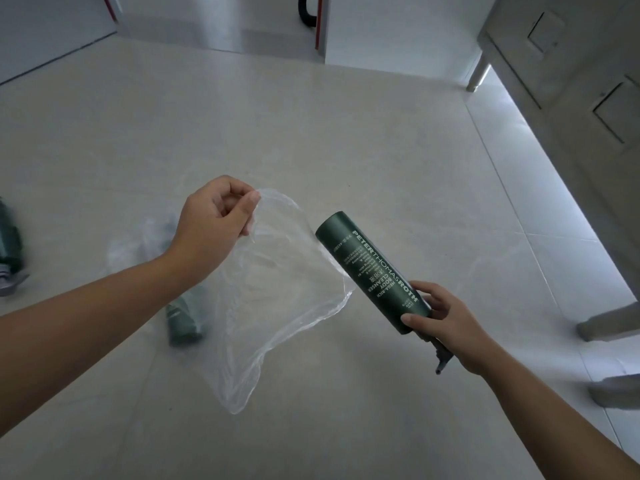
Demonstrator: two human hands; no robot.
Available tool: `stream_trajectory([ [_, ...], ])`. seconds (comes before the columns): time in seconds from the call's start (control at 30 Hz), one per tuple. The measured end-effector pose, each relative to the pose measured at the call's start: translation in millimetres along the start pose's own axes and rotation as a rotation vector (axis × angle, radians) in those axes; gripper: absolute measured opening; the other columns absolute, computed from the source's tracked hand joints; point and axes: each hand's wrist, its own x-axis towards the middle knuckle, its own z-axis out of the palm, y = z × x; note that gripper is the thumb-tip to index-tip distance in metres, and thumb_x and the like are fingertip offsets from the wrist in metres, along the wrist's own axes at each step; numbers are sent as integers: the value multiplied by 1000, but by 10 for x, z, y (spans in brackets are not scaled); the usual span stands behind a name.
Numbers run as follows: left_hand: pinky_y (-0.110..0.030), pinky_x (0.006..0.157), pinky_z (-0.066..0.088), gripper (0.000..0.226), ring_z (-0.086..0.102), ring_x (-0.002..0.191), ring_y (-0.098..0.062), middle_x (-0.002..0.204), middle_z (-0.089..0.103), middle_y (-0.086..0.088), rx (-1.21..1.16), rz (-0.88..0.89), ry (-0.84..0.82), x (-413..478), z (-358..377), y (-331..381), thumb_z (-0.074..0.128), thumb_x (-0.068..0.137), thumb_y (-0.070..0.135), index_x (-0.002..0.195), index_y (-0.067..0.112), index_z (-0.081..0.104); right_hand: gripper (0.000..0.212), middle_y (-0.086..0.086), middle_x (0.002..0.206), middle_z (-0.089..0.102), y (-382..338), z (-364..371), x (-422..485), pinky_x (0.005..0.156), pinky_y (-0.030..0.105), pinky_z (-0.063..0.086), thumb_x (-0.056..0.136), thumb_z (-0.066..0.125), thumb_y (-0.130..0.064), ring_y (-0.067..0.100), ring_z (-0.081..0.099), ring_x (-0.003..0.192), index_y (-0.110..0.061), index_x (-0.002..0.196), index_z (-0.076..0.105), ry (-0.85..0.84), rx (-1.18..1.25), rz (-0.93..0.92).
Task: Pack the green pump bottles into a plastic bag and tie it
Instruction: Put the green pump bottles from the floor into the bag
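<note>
We see the left hand point(211, 220) raised above the floor point(311, 116). Its thumb and curled fingers pinch the upper edge of a clear plastic bag point(277, 289), so this hand is closed on the bag. The bag hangs down from the pinch, loose and wrinkled, and its lower corner points to the bottom of the view. We cannot tell if the mouth of the bag is open.

To the right of the bag, the right hand point(440, 317) grips a green pump bottle point(370, 268) with the fingers wrapped around its pump end. The bottle is tilted. Its flat base points up and toward the bag, just beside the bag's right edge, and it is outside the bag. The dark pump point(441, 358) comes out below the hand. White letters run along the bottle body.

Behind the bag, at its lower left side, a second green bottle point(185, 320) lies on the floor, and we see it partly through the plastic. Left of the bag, another piece of clear plastic point(138, 247) lies on the floor. Far to the left of the bag, at the border of the view, there are more green bottles point(8, 244), blurred. Far to the right of the bag stands a pale cabinet point(571, 64) on legs.
</note>
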Motion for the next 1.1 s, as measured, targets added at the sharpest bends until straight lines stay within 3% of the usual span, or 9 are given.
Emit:
stream_trajectory([
  [0.17,-11,46,40,18,47,42,-3,44,56,10,8,-3,25,-35,-100,38,52,90,10,74,17,54,53,16,101,65,-61,-31,-57,53,24,47,61,72,-12,15,59,65,-24,111,58,-117,30,1],
  [0.33,-12,47,40,18,46,43,-2,44,55,9,30,-19,34,-77,-160,62,53,90,13,74,19,55,50,19,103,66,-223,71,-76,55,27,44,62,70,-10,25,54,72,-24,110,59,-248,16,-39],
  [0.6,-13,48,41,16,46,44,-3,44,55,8,24,-42,39,-120,-217,133,53,90,14,75,19,54,54,7,106,68,-290,325,-67,61,28,45,64,73,-18,12,62,80,-29,114,57,-407,-92,-51],
  [0.83,-12,47,40,16,45,44,-3,44,54,7,57,-34,38,-202,-341,222,53,90,13,74,17,55,43,12,98,63,-327,860,71,54,24,46,72,73,-11,17,56,67,-31,106,56,-304,-120,-33],
  [1.0,-15,49,44,15,47,44,-3,45,54,6,19,-45,-1,-313,-442,344,53,89,10,74,14,56,49,14,101,64,-389,1297,235,62,31,51,75,72,-17,23,63,73,-20,119,51,-270,-48,54],
  [1.1,-16,49,43,15,46,44,-4,45,52,6,-6,-54,-9,-374,-508,395,53,88,8,74,12,55,51,10,94,65,-408,1556,320,58,26,48,74,72,-19,18,61,66,-18,120,50,-259,-2,100],
])
